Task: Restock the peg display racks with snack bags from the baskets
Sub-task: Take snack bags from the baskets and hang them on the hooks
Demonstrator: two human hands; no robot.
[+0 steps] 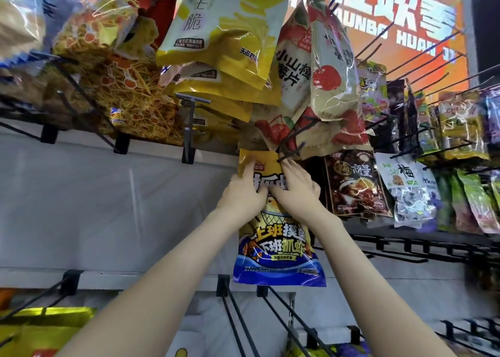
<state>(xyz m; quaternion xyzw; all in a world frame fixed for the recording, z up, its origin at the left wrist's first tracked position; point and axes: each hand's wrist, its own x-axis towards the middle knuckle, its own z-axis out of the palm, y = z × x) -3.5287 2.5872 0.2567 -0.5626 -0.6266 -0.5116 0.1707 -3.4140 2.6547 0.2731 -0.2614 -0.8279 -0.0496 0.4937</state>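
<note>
Against the display rack's grey panel (108, 194), the yellow-and-blue snack bag (278, 248) hangs from both hands: the left hand (243, 191) and right hand (296, 186) each grip its top edge. Keep that header taut and level (its hole is hidden), then slide it squarely onto the black peg tip (290, 152) just above the right fingers.

I logged both hands raised at rack. Left hand (243, 191) gripped yellow-and-blue snack bag (278, 251) at upper left. Right hand (296, 187) held upper right, fingertips (288, 166) at tip of black peg (293, 151). Bag hung upright before white back panel (108, 194). Above: yellow bags (227, 32), cream hawthorn bags (332, 72). Dark bag (354, 183) just right of right hand. Bag hole on peg or not: I could not tell.
</note>
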